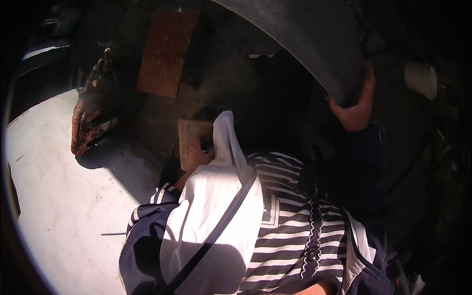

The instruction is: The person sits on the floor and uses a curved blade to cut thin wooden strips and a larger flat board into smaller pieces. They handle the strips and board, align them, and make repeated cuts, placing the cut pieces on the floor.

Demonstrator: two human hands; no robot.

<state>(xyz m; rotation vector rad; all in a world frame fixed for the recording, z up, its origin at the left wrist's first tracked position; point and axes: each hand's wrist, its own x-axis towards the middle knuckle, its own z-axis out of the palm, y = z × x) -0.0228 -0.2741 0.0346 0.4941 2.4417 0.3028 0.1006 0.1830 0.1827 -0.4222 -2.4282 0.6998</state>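
A large dark grey panel (314, 39) with a curved edge comes in from the top. At its lower right corner my right hand (353, 110) grips it, thumb on one side and fingers along the far edge. My left hand (198, 156) is low in front of my body, closed on a tan flat block (185, 140). A white cloth flap (225, 132) of my clothing hides part of that hand, so its fingers show only partly.
A round white tabletop (54, 196) lies at the left, with a dark and reddish-brown glove-like object (88, 118) at its edge. A reddish-brown board (167, 54) is at the upper middle. A white cup (421, 81) stands at the right. Deep shadow covers much of the surroundings.
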